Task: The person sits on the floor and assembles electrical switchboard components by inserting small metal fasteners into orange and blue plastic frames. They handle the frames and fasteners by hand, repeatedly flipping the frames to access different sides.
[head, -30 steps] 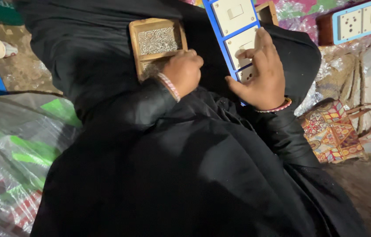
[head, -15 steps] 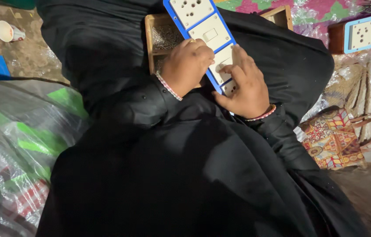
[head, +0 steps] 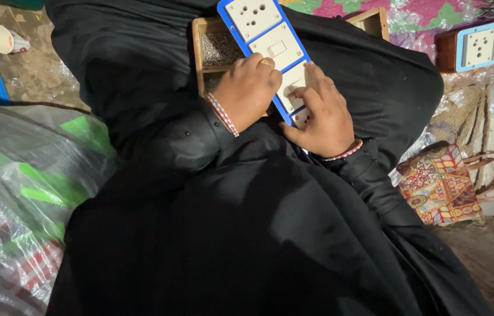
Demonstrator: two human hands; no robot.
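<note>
Between both hands, blue-framed white switch panel (head: 270,44), tilted.

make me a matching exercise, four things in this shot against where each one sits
Things:
1. paper cup
2. patterned bag
3. blue-framed switch panel
4. second switch panel

Places:
A. under both hands, on the lap
B. top left, on the ground
C. top right, on a dark wooden base
D. right side, beside the black robe

Pairs: 1-B, 2-D, 3-A, 4-C

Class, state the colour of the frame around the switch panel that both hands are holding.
Blue, around white switch and socket plates; the head view shows the switch panel clearly.
</note>
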